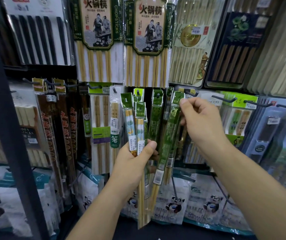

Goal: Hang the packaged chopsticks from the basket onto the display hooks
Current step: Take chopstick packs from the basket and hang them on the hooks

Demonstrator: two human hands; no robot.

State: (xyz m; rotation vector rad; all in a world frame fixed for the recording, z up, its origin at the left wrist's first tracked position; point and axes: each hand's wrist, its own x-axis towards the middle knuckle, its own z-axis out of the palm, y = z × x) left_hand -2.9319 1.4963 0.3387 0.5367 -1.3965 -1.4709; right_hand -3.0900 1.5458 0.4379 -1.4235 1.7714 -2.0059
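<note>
1. Head view, up close to a shop wall full of hanging chopstick packs.
2. The left hand (133, 160) has its fingers wrapped round a bundle of slim clear-plastic chopstick packets (139, 122) with green header cards. The thumb lies across the front, over the white barcode stickers. The bundle stands roughly upright, and its pale bamboo tips poke out well below the fist.
3. The right hand (204, 123) is pinching a narrow dark-green chopstick packet (170, 129) right at its header card, thumb and forefinger on the top and the other fingers curled in. This packet hangs tilted, with its bottom end swinging left toward the bundle.
4. The green packet's header sits just left of and a touch below the tip of a dark metal display hook (191, 93). Honestly can't tell if they're touching.
5. One hook over to the left, matching green packets on a peg (157, 108) hang between the bundle and the pinched packet.
6. Above are two big packs of bamboo chopsticks with beige picture labels (95, 23).
7. White bags printed with cartoon pandas (175, 203) run along the bottom row.
8. A dark slanted post (5, 118) cuts down the left side.
</note>
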